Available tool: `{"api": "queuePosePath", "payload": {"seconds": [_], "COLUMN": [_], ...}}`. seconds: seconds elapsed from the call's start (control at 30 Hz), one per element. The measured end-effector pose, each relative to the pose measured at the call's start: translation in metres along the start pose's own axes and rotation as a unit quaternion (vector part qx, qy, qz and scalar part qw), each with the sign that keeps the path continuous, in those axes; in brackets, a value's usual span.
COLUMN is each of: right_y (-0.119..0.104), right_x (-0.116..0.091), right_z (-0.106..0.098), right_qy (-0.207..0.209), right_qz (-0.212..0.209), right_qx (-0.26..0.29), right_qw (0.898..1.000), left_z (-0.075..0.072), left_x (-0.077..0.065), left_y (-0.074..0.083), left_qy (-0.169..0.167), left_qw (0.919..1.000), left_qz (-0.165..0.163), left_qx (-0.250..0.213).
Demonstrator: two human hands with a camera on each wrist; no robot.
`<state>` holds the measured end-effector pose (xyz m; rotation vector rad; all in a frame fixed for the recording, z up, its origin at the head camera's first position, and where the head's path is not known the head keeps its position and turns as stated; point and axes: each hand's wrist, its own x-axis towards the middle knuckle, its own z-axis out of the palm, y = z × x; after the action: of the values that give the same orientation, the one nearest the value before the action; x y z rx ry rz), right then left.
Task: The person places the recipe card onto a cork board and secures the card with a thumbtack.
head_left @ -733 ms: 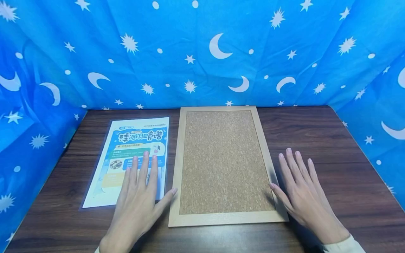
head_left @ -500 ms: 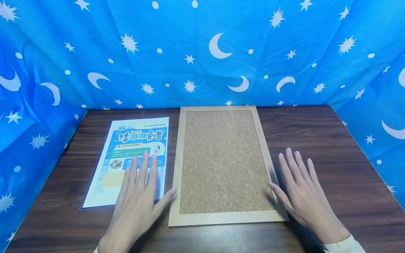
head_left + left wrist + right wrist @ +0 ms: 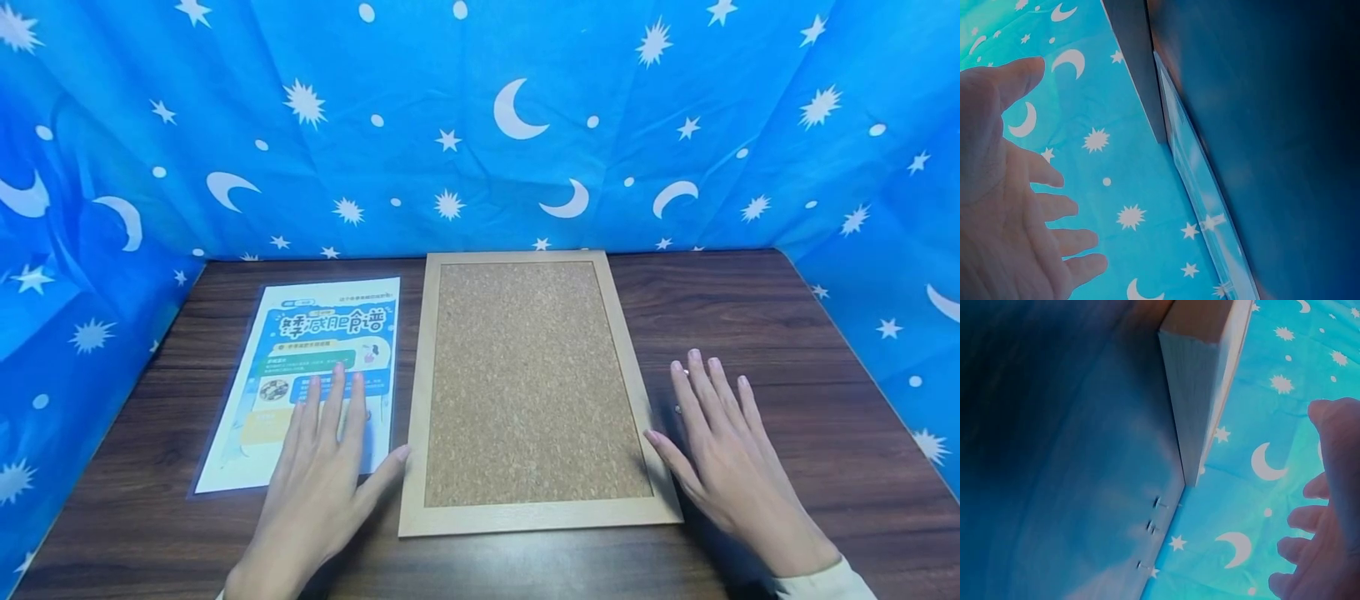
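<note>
A wood-framed cork board (image 3: pixel 525 383) lies flat on the table, between my two hands. To its left is a laminated poster (image 3: pixel 315 296) with a blue printed design. My left hand (image 3: pixel 318 479) hovers over the poster's lower right part, fingers straight, thumb out toward the board's left edge. Off the board's right edge, my right hand (image 3: pixel 731 467) also hangs above the table with fingers extended. Neither hand holds anything. Several push pins (image 3: pixel 1150 526) stand on the table in the right wrist view; the right hand mostly hides them in the head view.
The dark wood-grain table (image 3: pixel 540 567) bears everything. A blue curtain (image 3: pixel 420 167) with white moons and stars encloses the back and both sides. In the right wrist view, the frame's thick side edge (image 3: pixel 1191 381) rises from the tabletop.
The right hand has shifted slightly right, and bits of the pins now show beside its fingers. The left hand has drifted slightly left. The board and poster stay in place.
</note>
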<state>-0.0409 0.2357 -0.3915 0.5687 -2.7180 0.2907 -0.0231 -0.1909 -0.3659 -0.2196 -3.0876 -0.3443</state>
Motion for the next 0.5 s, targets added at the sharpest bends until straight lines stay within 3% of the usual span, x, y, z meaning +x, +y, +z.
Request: {"api": "queuePosePath", "payload": {"seconds": [0.2,0.5], "right_y": [0.006,0.017], "right_x": [-0.003,-0.007], "right_z": [-0.006,-0.009], "right_qy": [-0.006,0.000], "right_qz": [0.022,0.041], "right_qx": [0.009,0.035], "right_qw": [1.000,0.999], "left_z": [-0.004,-0.009], "left_x": [-0.002,-0.001], "left_y": [-0.012,-0.047], "left_qy": [0.002,-0.015], "left_qw": [0.9998,0.9972], "left_qz": [-0.016,-0.070], "left_qx": [-0.009,-0.022]}}
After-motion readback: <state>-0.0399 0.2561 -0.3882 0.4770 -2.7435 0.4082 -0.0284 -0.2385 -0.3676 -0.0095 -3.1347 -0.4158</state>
